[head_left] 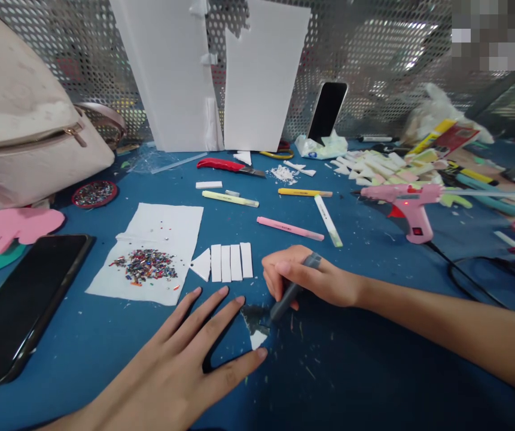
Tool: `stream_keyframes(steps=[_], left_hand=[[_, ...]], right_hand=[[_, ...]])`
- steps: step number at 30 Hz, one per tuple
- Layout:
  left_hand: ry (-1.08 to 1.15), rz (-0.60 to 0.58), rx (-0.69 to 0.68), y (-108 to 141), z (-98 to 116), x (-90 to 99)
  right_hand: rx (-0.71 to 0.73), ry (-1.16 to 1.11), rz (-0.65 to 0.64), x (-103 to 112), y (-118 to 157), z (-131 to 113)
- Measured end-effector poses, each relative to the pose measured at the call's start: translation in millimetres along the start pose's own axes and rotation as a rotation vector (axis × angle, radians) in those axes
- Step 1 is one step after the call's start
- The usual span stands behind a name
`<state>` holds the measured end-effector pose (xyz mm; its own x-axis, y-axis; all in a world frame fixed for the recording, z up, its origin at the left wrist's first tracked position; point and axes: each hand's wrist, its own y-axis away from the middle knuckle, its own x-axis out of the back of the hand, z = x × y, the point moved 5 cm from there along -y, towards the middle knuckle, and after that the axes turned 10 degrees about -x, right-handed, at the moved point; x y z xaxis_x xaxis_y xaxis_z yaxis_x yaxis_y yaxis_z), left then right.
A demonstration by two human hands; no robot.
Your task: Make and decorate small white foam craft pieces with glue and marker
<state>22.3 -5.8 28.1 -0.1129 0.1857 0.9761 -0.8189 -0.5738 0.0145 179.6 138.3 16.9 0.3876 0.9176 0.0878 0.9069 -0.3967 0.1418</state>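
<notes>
My right hand [297, 272] is closed around a dark grey marker [286, 301], its tip down beside a small triangular piece [256, 323]. Most of that piece is dark, and its lower point [258, 339] is white. My left hand [203, 347] lies with its fingers spread, the index fingertip and thumb tip close to the piece's left and lower edges. Just beyond my left fingertips, a white triangle [202, 265] and several white strips [235, 262] lie in a row. A paper sheet [149, 221] bearing many small coloured beads [149, 265] is left of them.
Black phone [28, 299] and pale bag [37, 120] at the left. Highlighters [290, 228], a red cutter [221, 164] and a pink glue gun [412, 203] with its cable lie farther back. White boards [264, 78] and a propped phone [328, 111] stand behind, near a foam pile [378, 166].
</notes>
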Motion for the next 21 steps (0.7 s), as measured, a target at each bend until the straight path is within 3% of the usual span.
stream_keyframes(steps=[21], left_hand=[[-0.116, 0.018, 0.046, 0.0, 4.1, -1.3]], right_hand=[[0.013, 0.026, 0.017, 0.7, -0.2, -3.0]])
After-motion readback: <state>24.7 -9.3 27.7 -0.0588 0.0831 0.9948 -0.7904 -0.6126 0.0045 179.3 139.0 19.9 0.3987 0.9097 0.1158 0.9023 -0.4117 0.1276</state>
